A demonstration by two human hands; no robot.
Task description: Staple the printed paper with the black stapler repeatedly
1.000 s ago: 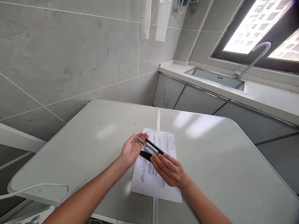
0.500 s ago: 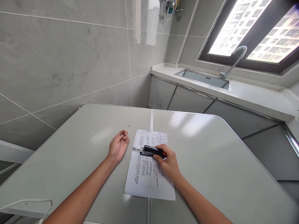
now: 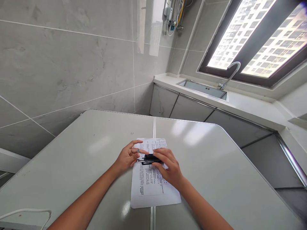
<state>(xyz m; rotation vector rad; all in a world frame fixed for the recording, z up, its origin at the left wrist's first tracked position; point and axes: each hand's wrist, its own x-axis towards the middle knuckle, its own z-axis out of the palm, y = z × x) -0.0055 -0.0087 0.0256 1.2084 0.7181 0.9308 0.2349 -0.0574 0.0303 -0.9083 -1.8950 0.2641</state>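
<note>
A black stapler [image 3: 150,157] lies across printed sheets of paper [image 3: 155,188] on the pale table [image 3: 100,188]. A metal part sticks out from the stapler's left end. My right hand [image 3: 169,166] is wrapped over the stapler's right part, thumb on the near side and fingers on the far side. My left hand [image 3: 128,156] is at the stapler's left end. Its index finger reaches to the stapler's top, while its thumb and another finger pinch close to the metal part; a small grey item [image 3: 138,150] shows at its fingers. What exactly the pinch holds is too small to tell.
Behind the table runs a counter [image 3: 249,103] with a sink [image 3: 203,89] and a tap [image 3: 231,75] below a window. A tiled wall stands at the left and back. A white cable [image 3: 28,210] crosses the table's near left corner.
My left hand has moved right to the stapler and now touches it, its fingers pinched. My right hand's fingers have shifted along the stapler. The view has tilted slightly up.
</note>
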